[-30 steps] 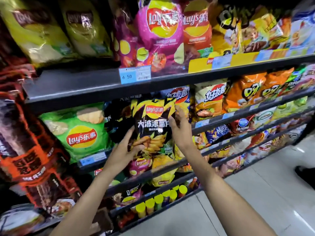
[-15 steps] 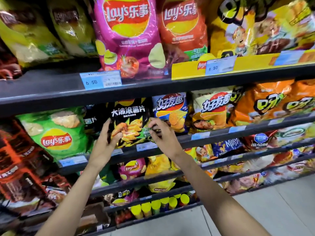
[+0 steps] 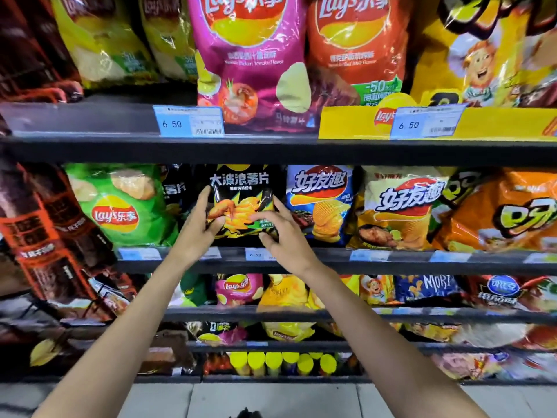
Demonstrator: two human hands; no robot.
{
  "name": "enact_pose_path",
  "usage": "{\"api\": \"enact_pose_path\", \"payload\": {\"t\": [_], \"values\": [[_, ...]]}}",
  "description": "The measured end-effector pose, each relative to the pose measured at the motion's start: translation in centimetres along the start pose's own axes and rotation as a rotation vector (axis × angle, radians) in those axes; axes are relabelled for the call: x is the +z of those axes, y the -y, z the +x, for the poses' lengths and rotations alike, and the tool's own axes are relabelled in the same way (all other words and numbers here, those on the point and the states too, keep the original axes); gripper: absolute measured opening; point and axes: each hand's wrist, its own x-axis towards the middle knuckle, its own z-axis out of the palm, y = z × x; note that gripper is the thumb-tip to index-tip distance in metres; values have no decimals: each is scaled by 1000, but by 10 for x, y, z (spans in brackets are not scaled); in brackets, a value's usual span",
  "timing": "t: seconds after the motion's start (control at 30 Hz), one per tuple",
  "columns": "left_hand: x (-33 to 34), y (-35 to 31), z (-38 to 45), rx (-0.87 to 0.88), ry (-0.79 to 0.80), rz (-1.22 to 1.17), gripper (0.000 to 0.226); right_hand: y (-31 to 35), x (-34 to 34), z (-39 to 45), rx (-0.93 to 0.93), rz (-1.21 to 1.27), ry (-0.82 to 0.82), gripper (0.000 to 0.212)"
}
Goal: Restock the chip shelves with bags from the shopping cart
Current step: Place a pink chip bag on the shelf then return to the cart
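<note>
Black chip bag (image 3: 241, 203) stands upright on 2nd shelf (image 3: 331, 260) from top, btwn a green Lay's bag (image 3: 120, 206) and a blue chip bag (image 3: 319, 203). Left hand (image 3: 196, 233) grips its left edge; right hand (image 3: 283, 233) grips its lower right corner, fingers curled round it.

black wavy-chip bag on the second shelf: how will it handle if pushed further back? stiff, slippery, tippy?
The glossy black foil chip bag is probably slippery; its film shows glare. Puffed and standing on its bottom edge, it likely dents and tips easily. The left hand and right hand hold its lower sides.
</note>
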Motion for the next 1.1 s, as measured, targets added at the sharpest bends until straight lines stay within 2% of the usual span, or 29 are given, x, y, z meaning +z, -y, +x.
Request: {"api": "enact_pose_path", "payload": {"t": [0.23, 0.37, 0.43, 0.5, 0.63, 0.83, 0.97, 1.1], "values": [[5, -3, 28, -21, -31, 78, 50, -6, 10, 24, 74, -73, 31, 42], [3, 2, 42, -75, -14, 133, 78, -9, 17, 39, 140, -94, 46, 56], [2, 4, 49, -91, 0, 159, 81, -9, 22, 43, 145, -98, 37, 63], [4, 3, 55, -103, -9, 182, 78, -10, 24, 46, 137, -123, 31, 69], [9, -2, 67, -129, 3, 236, 56, -12, 26, 51, 148, -168, 35, 73], [14, 10, 83, -109, 17, 274, 81, -10, 28, 56, 181, -191, 18, 83], [13, 12, 88, -122, 35, 276, 82, -6, 29, 62, 226, -212, 19, 85], [13, 11, 88, -154, 36, 258, 71, -4, 30, 67, 234, -196, 28, 87]]}}
